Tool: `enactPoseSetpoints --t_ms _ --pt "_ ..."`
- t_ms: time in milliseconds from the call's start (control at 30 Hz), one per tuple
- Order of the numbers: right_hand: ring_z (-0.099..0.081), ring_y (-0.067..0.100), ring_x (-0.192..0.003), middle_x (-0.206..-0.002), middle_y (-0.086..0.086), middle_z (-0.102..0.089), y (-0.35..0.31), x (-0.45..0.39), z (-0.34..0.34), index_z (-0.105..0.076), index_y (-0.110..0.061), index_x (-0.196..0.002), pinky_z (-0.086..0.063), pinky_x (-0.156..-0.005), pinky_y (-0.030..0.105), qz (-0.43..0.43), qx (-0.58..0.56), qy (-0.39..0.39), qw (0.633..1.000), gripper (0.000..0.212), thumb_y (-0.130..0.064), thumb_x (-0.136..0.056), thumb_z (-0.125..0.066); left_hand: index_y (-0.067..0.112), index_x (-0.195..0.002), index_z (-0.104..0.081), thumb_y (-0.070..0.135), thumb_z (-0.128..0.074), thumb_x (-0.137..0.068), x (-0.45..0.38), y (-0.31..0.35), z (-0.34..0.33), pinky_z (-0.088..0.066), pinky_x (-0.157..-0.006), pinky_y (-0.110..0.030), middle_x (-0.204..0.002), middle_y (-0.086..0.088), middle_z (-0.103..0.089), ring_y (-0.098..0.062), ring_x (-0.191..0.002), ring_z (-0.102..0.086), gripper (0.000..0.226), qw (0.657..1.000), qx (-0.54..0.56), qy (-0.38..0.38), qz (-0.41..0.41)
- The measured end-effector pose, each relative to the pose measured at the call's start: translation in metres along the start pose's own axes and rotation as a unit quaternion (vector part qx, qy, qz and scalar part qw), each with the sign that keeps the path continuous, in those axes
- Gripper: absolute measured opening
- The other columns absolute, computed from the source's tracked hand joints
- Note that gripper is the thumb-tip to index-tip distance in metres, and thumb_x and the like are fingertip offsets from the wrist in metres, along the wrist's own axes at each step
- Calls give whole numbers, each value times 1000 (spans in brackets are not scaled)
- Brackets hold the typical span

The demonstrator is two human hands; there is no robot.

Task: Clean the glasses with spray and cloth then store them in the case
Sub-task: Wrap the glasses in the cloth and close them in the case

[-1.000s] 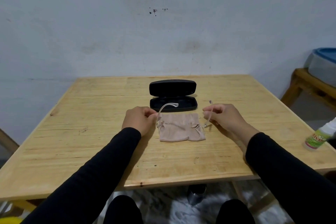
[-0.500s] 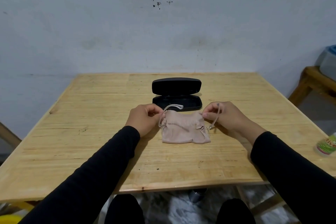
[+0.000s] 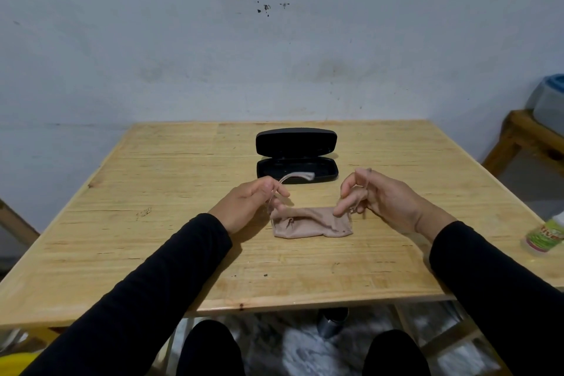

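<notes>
Pinching the glasses [image 3: 297, 175] temples, both hands have lifted slightly, bunching the cloth [image 3: 311, 224] narrower.

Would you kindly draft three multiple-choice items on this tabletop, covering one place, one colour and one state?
1. Where is the spray bottle?
A. at the table's right edge
B. inside the case
C. in the left hand

2. What colour is the cloth?
A. blue
B. beige
C. black

3. The glasses case is:
A. shut
B. open
C. upside down

Answers: 1 A, it lies at the right edge of the table. 2 B, the fabric is pale beige. 3 B, its lid stands raised behind the tray.
</notes>
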State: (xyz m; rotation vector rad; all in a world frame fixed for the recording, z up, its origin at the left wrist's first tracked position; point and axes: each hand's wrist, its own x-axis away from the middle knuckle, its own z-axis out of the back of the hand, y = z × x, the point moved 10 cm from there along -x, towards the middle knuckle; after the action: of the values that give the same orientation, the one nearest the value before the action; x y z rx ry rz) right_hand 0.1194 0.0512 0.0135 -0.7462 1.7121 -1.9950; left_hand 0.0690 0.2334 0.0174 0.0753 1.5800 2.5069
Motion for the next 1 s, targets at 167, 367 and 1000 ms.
enactPoseSetpoints --t_ms 167,367,1000 --pt "-52 16 -70 -81 19 -74 2 0 -2 -61 -10 -82 -37 -65 29 -4 27 18 999 46 -44 -92 -32 23 -105 -63 49 -19 -92 4 2 0 -39 -66 -6 -82 6 -73 6 -67 -54 53 1000 -3 28 1" --pt "-64 24 -89 -95 13 -72 -2 18 23 -61 -7 -87 -43 -72 34 55 -39 102 993 20 -7 -95 -43 24 -96 -67 61 -39 -86 16 5 22 -40 -57 -11 -85 19 -70 3 -58 -53 47 995 23 87 -53" --pt "-67 4 -76 -83 -2 -74 -9 25 0 -74 -18 -82 -51 -69 14 57 128 102 985 14 -4 -80 -70 22 -85 -72 6 -63 -84 27 8 19 -50 -77 -17 -87 6 -72 -5 -85 -66 19 988 55 142 -34"
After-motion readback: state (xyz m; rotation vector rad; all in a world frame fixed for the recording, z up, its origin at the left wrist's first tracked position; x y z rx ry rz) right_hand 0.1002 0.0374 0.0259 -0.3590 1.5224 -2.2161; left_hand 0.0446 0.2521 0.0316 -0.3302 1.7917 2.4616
